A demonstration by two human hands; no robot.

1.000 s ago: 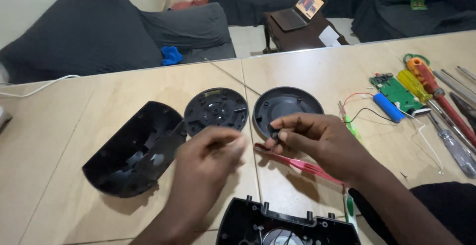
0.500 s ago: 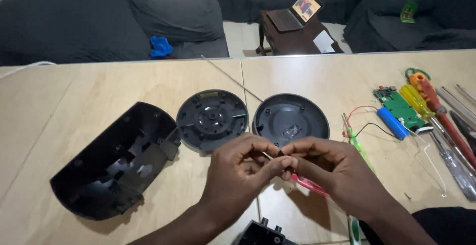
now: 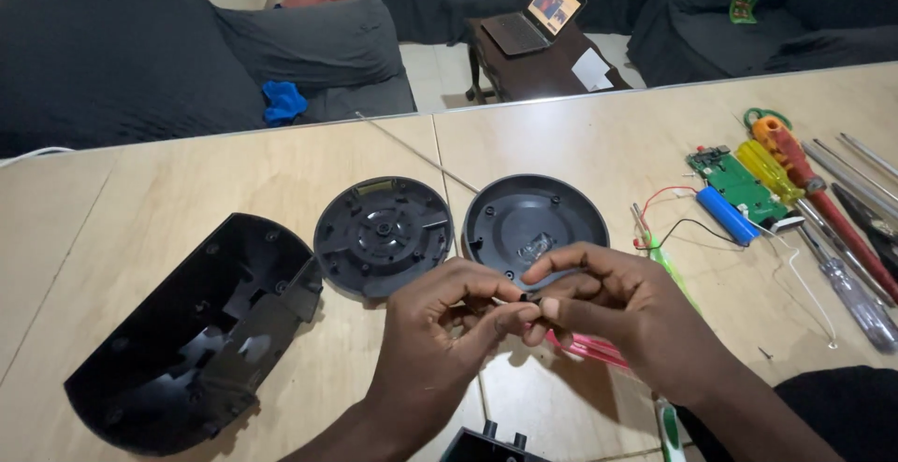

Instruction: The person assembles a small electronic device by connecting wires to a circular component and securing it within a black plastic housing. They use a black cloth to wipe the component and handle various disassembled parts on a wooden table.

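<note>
My left hand (image 3: 440, 331) and my right hand (image 3: 613, 308) meet over the wooden table (image 3: 187, 181), fingertips pinched together on a tiny dark part (image 3: 529, 299) between them. Just beyond the hands lie two round black plastic discs: a ribbed one (image 3: 382, 234) at the left, a smoother one (image 3: 535, 226) at the right. A pink tool (image 3: 585, 348) lies on the table under my right hand. A large curved black housing shell (image 3: 192, 331) rests to the left.
A green circuit board (image 3: 734, 183) with a blue cylindrical cell (image 3: 726, 214) and thin wires lies at the right, beside several screwdrivers (image 3: 823, 191). A green-handled tool (image 3: 666, 261) lies near my right wrist. Another black part (image 3: 486, 445) sits at the bottom edge.
The view has tilted so the table items sit lower and larger. My hands have come together from apart, and the right hand no longer holds the pink tool, which lies on the table.
</note>
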